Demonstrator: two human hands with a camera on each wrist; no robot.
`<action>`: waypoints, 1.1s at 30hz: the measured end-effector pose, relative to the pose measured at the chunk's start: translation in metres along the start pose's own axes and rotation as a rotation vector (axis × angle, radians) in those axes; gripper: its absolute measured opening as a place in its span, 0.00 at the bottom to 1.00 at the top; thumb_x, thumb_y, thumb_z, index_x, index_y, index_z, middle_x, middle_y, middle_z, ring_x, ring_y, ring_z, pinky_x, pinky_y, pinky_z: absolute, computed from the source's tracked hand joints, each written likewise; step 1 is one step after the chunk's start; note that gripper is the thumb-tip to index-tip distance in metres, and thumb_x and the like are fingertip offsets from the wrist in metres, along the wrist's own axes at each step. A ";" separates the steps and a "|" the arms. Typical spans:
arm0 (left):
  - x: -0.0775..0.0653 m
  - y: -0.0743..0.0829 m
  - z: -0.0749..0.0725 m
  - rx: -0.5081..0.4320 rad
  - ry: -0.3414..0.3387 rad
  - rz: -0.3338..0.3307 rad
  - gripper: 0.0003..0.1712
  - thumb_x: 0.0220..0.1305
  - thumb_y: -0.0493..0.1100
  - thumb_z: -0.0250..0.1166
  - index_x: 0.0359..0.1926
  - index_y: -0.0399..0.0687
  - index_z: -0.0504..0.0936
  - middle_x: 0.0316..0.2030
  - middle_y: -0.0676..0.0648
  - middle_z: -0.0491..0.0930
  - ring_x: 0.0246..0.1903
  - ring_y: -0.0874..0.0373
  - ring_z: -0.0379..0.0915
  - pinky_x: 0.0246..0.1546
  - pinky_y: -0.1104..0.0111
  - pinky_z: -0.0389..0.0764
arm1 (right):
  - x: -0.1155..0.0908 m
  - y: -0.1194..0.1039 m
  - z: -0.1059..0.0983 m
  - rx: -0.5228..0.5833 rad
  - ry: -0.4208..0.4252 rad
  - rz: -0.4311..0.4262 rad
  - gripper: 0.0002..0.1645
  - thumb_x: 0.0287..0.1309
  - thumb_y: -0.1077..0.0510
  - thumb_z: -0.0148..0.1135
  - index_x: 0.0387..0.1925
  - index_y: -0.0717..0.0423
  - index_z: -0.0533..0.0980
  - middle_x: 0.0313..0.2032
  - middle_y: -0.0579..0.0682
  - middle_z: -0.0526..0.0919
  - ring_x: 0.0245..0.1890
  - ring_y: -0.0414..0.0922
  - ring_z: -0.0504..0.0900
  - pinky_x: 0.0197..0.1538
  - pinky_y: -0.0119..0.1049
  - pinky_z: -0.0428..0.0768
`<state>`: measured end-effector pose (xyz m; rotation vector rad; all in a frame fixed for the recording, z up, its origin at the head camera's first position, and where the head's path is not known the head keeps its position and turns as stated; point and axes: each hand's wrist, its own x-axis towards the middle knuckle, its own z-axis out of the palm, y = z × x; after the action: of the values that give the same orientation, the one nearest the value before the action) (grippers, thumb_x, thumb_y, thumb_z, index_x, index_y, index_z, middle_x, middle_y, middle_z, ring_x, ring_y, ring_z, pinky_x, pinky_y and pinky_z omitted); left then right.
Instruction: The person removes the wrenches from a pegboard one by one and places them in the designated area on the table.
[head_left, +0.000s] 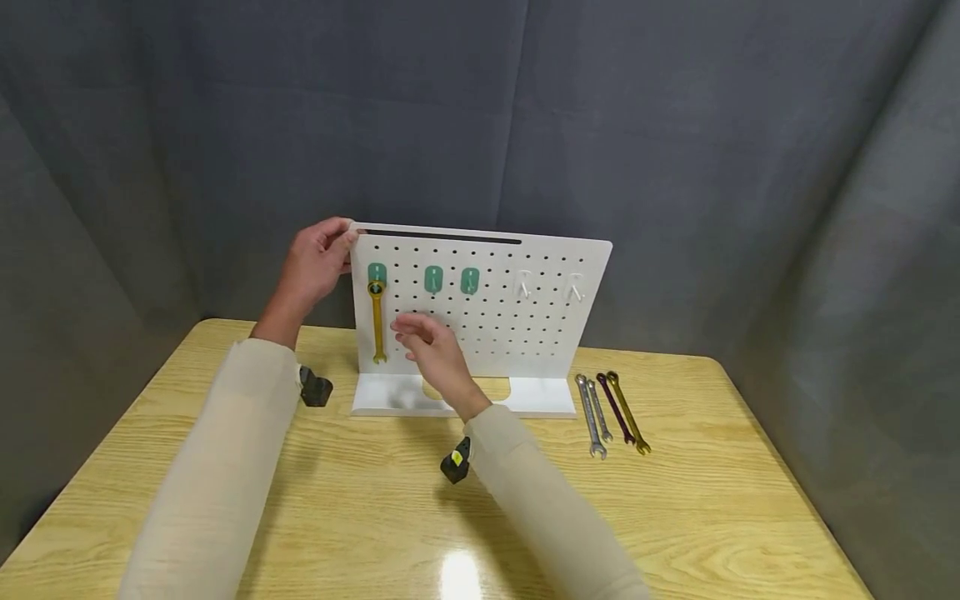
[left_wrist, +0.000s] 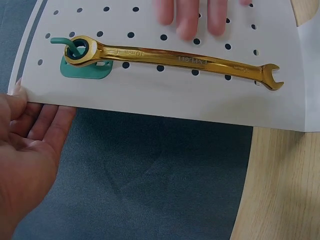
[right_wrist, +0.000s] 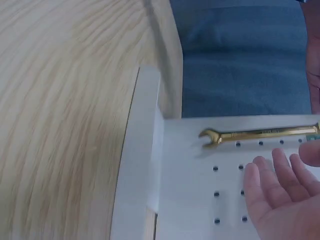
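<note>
A white pegboard (head_left: 480,333) stands upright on the table, and my left hand (head_left: 317,260) grips its upper left corner, thumb in front and fingers behind. From a green hook (left_wrist: 87,70) near that corner hangs a gold combination wrench (left_wrist: 170,59), its ring end over the hook and its open end down. My right hand (head_left: 435,354) is in front of the board, just right of the wrench. Its fingers are extended and hold nothing; in the right wrist view the fingers (right_wrist: 275,182) appear apart from the wrench.
Two more green hooks (head_left: 433,280) and two white hooks (head_left: 524,285) are on the board, with nothing hung on them. Right of the board's base (head_left: 390,396) lie several wrenches: silver ones (head_left: 590,417), a purple one (head_left: 615,408) and a gold one (head_left: 628,412). A grey curtain (head_left: 450,108) hangs behind.
</note>
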<state>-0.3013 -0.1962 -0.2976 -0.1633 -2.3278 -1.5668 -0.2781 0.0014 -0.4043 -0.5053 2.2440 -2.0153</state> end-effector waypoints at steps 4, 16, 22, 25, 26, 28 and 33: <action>-0.001 -0.001 0.000 -0.002 -0.005 -0.024 0.19 0.82 0.45 0.54 0.62 0.38 0.78 0.57 0.37 0.80 0.53 0.49 0.78 0.56 0.57 0.79 | 0.003 0.003 0.012 0.002 0.039 -0.004 0.17 0.73 0.67 0.56 0.59 0.60 0.78 0.53 0.51 0.85 0.54 0.44 0.82 0.50 0.36 0.80; -0.001 -0.006 0.001 0.010 0.001 -0.018 0.18 0.82 0.46 0.52 0.60 0.38 0.77 0.55 0.37 0.80 0.52 0.49 0.78 0.56 0.54 0.78 | -0.004 0.017 0.025 -0.009 0.006 0.026 0.16 0.73 0.62 0.59 0.58 0.61 0.79 0.48 0.49 0.84 0.48 0.42 0.82 0.53 0.36 0.77; -0.002 -0.006 0.000 0.018 0.010 -0.020 0.18 0.82 0.47 0.52 0.59 0.39 0.77 0.54 0.38 0.80 0.52 0.48 0.77 0.57 0.53 0.78 | -0.005 0.014 0.030 -0.039 -0.020 0.044 0.17 0.72 0.59 0.59 0.58 0.57 0.79 0.47 0.47 0.81 0.47 0.40 0.78 0.48 0.35 0.76; -0.003 -0.006 0.001 0.029 0.008 -0.015 0.18 0.82 0.47 0.52 0.59 0.40 0.77 0.54 0.38 0.80 0.52 0.48 0.78 0.56 0.53 0.78 | -0.002 0.013 0.033 -0.050 0.011 0.047 0.18 0.69 0.60 0.60 0.58 0.57 0.77 0.46 0.46 0.79 0.47 0.40 0.76 0.49 0.35 0.75; -0.004 -0.006 0.001 0.032 0.005 -0.013 0.18 0.82 0.47 0.52 0.59 0.40 0.77 0.54 0.38 0.80 0.52 0.48 0.77 0.56 0.53 0.78 | -0.002 0.013 0.034 -0.054 0.025 0.046 0.18 0.69 0.60 0.60 0.58 0.57 0.77 0.46 0.46 0.79 0.47 0.40 0.76 0.50 0.35 0.76; -0.005 -0.006 0.002 0.037 0.001 -0.016 0.18 0.83 0.47 0.51 0.59 0.39 0.77 0.55 0.38 0.80 0.52 0.47 0.77 0.56 0.53 0.78 | -0.001 0.013 0.036 -0.054 0.052 0.048 0.18 0.69 0.61 0.60 0.58 0.57 0.76 0.46 0.46 0.79 0.49 0.41 0.76 0.52 0.35 0.76; -0.006 -0.006 0.002 0.034 -0.001 -0.015 0.18 0.82 0.47 0.51 0.59 0.39 0.76 0.56 0.38 0.79 0.53 0.46 0.77 0.57 0.53 0.77 | 0.001 0.015 0.038 -0.062 0.092 0.059 0.16 0.71 0.62 0.59 0.58 0.56 0.78 0.49 0.46 0.81 0.50 0.42 0.78 0.53 0.36 0.78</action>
<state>-0.2979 -0.1964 -0.3057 -0.1399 -2.3602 -1.5335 -0.2714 -0.0337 -0.4236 -0.3535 2.3502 -1.9850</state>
